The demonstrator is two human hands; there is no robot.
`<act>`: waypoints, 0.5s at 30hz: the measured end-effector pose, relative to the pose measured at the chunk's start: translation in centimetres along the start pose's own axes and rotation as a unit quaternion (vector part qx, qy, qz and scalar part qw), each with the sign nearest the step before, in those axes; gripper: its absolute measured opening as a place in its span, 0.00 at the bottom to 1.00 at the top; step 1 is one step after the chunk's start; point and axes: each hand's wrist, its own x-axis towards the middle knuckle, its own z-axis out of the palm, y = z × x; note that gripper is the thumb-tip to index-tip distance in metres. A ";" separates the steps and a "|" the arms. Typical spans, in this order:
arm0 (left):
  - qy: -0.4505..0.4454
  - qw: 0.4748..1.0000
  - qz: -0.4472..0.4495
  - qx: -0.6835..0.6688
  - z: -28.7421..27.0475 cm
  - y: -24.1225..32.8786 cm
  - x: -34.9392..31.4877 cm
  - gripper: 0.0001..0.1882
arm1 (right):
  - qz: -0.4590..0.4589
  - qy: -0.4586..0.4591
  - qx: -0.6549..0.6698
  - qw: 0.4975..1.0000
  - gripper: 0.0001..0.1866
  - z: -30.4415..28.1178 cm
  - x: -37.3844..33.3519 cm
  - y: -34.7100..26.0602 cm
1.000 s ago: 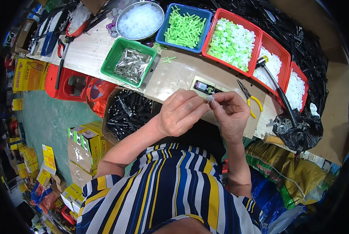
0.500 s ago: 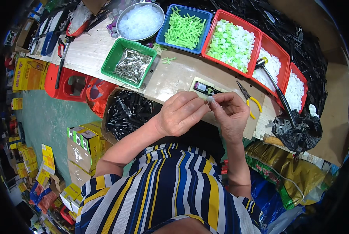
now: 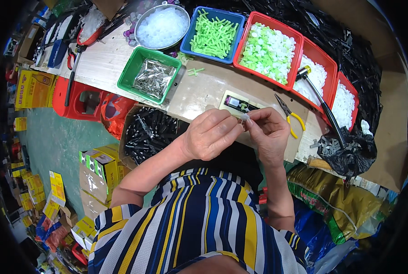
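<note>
My left hand [image 3: 213, 133] and my right hand [image 3: 271, 136] meet just above the near edge of the bench. Between the right thumb and forefinger I pinch a small whitish translucent plastic piece [image 3: 245, 117]. The left fingers are curled closed right beside it, and whatever they grip is hidden. Just beyond my fingertips, a pale block [image 3: 226, 97] bears a black part [image 3: 238, 104] with a purple end and a light green bit in it. Pliers with yellow handles [image 3: 297, 122] lie open to the right of my right hand.
Along the back stand a green bin [image 3: 126, 77] of metal pins, a metal bowl [image 3: 185, 36] of clear pieces, a blue bin [image 3: 187, 44] of green crosses and several red bins [image 3: 277, 82]. A hammer [image 3: 324, 106] leans at right by a black bag [image 3: 356, 153]. A carton of black parts [image 3: 151, 134] sits below.
Both hands keep nearly the same pose, fingertips together around the small translucent piece. The whole view has shifted slightly; nothing has been put down or picked up.
</note>
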 end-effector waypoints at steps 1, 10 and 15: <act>0.000 1.000 0.000 0.000 0.0 0.0 0.0 0.18 | -0.008 -0.003 0.012 1.000 0.06 0.0 0.0 0.2; 0.009 1.000 0.006 -0.001 -0.1 -0.1 -0.1 0.19 | 0.002 -0.009 0.055 0.998 0.06 0.3 0.1 0.4; 0.008 1.000 0.003 -0.005 0.0 0.1 -0.1 0.19 | 0.004 -0.013 0.051 0.999 0.05 0.3 0.0 0.6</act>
